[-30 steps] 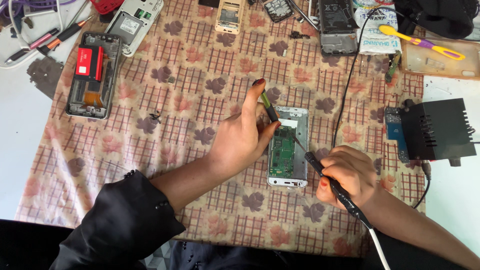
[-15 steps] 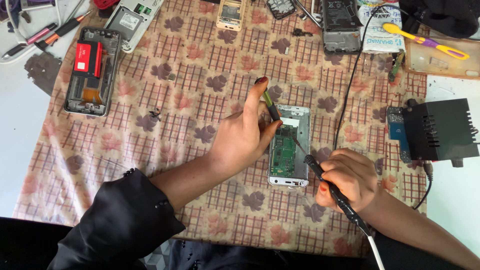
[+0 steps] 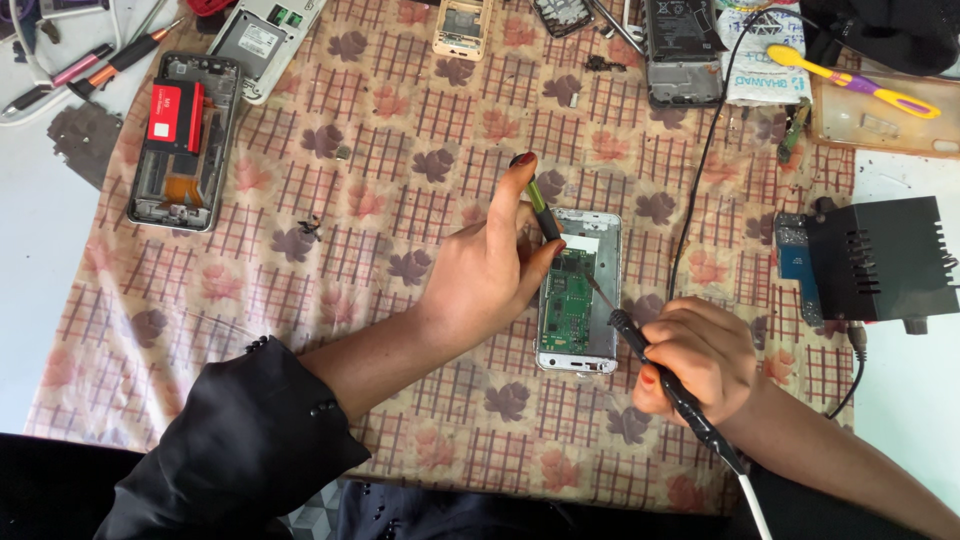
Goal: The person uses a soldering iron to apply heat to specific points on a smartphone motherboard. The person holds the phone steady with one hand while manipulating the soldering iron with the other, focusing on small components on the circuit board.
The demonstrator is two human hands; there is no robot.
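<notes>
- Both hands sit almost where they were a second ago; the left hand (image 3: 490,268) has crept a touch nearer the top of the opened silver phone with a green circuit board inside (image 3: 578,292); the phone itself has not moved on the cloth.
- Its fingers are pinched together on a thin tool with a green and black handle (image 3: 540,208); the pointer finger sticks straight up; the tool's low end rests at the top corner of the green board.
- The right hand (image 3: 695,358) is curled tight around a black soldering iron with a white cord (image 3: 672,385); its thin metal tip is now close over the middle of the board, so the heating work looks like it is on right now.
- The phone lies flat near the middle of the brown checked cloth with leaf shapes (image 3: 330,330), just between the two hands.
- On the right, a black power box with slots (image 3: 880,258) stands near the right wrist; a thin black wire (image 3: 700,190) runs down just beside the phone, so that side is tight.
- On the left, the cloth is open; a dark opened phone with a red battery (image 3: 183,140) lies well apart, far up; more phone parts sit along the top edge.
</notes>
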